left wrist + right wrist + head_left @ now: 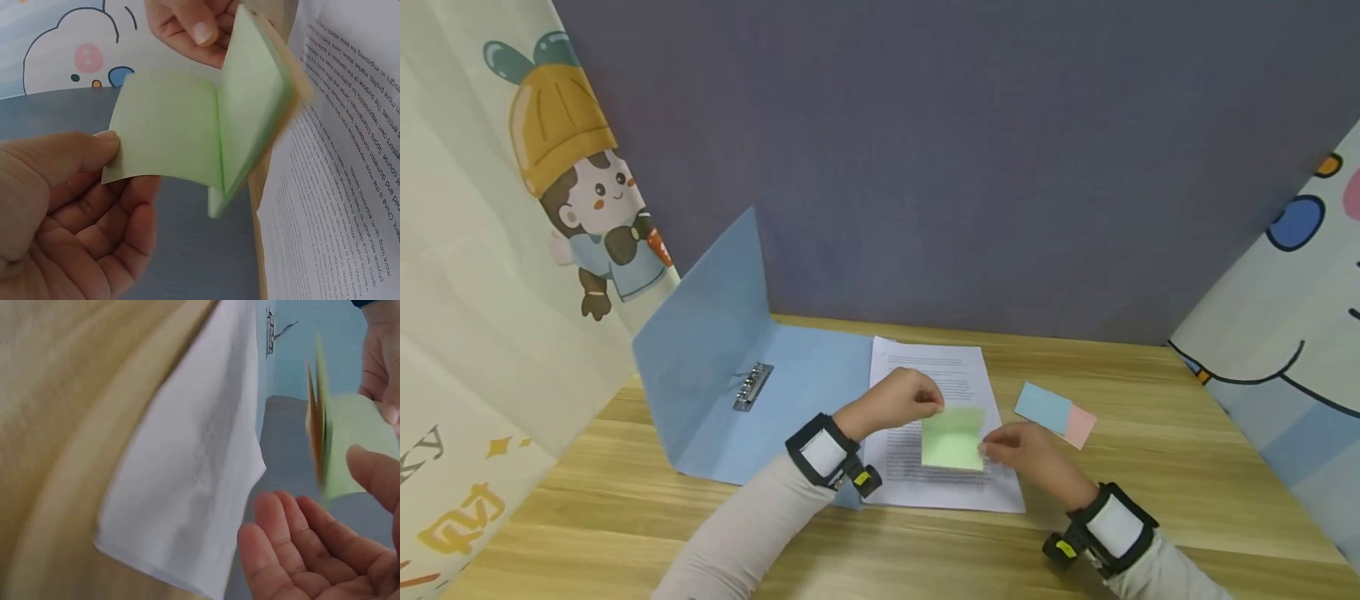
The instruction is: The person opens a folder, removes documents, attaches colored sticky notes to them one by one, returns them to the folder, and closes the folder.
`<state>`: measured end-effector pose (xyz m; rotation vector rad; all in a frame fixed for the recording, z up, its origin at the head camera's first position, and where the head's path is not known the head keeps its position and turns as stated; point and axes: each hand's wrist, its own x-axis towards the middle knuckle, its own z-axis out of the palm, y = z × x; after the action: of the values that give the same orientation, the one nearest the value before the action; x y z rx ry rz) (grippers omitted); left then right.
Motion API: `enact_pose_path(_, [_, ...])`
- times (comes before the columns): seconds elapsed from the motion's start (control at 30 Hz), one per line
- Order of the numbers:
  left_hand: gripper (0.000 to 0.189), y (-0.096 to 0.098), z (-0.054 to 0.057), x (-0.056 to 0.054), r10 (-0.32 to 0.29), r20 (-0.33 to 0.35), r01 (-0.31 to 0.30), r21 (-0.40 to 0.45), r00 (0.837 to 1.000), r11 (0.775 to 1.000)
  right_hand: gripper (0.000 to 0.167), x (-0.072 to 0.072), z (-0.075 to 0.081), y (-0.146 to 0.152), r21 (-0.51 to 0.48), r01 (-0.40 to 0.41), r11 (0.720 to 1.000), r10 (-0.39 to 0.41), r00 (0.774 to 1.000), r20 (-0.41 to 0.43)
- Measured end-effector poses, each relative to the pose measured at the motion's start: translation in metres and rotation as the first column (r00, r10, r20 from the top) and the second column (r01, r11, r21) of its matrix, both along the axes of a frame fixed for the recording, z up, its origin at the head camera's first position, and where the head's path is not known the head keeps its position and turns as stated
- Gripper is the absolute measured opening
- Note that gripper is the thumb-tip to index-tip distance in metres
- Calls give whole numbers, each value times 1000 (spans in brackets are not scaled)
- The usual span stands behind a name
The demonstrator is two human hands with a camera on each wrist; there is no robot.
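Observation:
A green sticky-note pad (953,439) hangs just above a printed paper stack (951,371) on the wooden table (1150,492). My left hand (934,407) pinches the corner of the pad's top sheet (165,128) between thumb and fingers and peels it away from the pad (256,100). At the pad's right edge my right hand (989,451) grips it, the thumb (201,32) pressed on its upper part. In the right wrist view the pad (347,447) is seen edge-on above my right hand's curled fingers (281,531).
A light blue folder (722,375) lies open at the left, its cover raised, with a metal clip (752,386) inside. Blue (1043,406) and pink (1081,427) sticky pads lie right of the papers. Grey backdrop behind, cartoon curtains at both sides.

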<state>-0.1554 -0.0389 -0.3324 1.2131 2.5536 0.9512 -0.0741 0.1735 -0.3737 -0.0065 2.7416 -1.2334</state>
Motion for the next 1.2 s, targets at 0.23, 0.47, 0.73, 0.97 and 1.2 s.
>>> enact_pose_path(0.23, [11,1,1,2,4,19,-5,29,1000,1000,41,3,-14,-2,-178,-14,984,26,998,63])
enact_pose_path(0.47, [12,1,-2,3,10,-33,-9,43,999,999,30,4,-20,-5,-272,3,962,21,996,87])
enact_pose_path(0.73, [12,-2,1,3,49,-73,-42,97,996,994,22,5,-22,-6,-249,41,968,-20,996,86])
enact_pose_path(0.97, [11,-2,-2,0,130,-118,-115,128,985,985,21,7,-20,-7,-236,46,971,-26,996,88])
enact_pose_path(1.2, [12,-1,-3,-3,181,-160,-153,171,970,973,20,8,-18,-7,-250,29,968,-8,996,87])
